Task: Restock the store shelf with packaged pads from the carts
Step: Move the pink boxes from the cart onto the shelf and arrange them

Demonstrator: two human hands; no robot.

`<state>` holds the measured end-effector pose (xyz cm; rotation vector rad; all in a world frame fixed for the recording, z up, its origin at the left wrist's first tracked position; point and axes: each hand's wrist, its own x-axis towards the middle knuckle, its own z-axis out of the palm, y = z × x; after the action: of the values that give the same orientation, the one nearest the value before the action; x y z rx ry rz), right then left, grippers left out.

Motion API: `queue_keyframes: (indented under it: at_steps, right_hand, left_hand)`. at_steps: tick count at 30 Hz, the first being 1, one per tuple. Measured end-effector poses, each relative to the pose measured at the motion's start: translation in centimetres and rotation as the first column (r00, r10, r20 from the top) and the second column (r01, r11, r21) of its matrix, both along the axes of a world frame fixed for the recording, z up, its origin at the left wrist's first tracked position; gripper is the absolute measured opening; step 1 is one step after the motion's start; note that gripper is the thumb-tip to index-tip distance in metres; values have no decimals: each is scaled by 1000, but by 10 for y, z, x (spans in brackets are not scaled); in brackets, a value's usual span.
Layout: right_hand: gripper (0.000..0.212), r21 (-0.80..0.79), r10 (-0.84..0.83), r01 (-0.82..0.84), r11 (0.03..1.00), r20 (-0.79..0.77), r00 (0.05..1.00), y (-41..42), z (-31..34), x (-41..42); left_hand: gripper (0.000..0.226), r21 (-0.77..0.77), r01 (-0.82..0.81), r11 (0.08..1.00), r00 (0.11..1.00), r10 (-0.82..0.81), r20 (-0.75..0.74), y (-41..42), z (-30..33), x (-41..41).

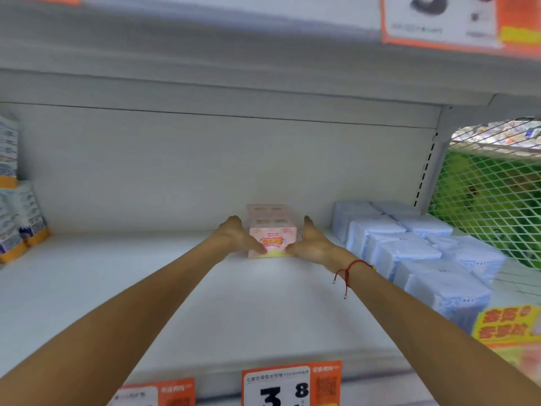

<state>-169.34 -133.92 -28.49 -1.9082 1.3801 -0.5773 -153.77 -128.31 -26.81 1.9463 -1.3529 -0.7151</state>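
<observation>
A pink pack of pads sits on the white shelf, far in near the back panel. More pink packs seem to lie behind it. My left hand presses its left side with straight fingers, the thumb lying on the front face. My right hand, with a red string bracelet at the wrist, presses the right side the same way. Both arms reach deep into the shelf.
Rows of pale blue packs fill the shelf to the right of the pink pack. White, blue and orange packs stand at the far left. Orange price tags hang on the front edge. Another shelf is above, with a wire mesh panel at right.
</observation>
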Motion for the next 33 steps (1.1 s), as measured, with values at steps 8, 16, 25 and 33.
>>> queue_keyframes:
  at_steps: [8, 16, 25, 33]
  right_hand:
    - [48, -173, 113, -111, 979, 3, 994, 98, 54, -65]
    - [33, -135, 219, -246, 960, -186, 958, 213, 78, -185]
    - [25, 162, 205, -133, 978, -609, 767, 297, 42, -309]
    - [89, 193, 149, 0, 981, -757, 636, 299, -65, -321]
  left_hand:
    - [51, -163, 31, 986, 998, -40, -53, 72, 48, -41]
    - [13, -261, 328, 908, 926, -363, -99, 174, 59, -152]
    - [19, -1, 792, 610, 601, -781, 170, 224, -7, -281]
    - [50, 646, 592, 483, 3, -802, 597, 235, -54, -310]
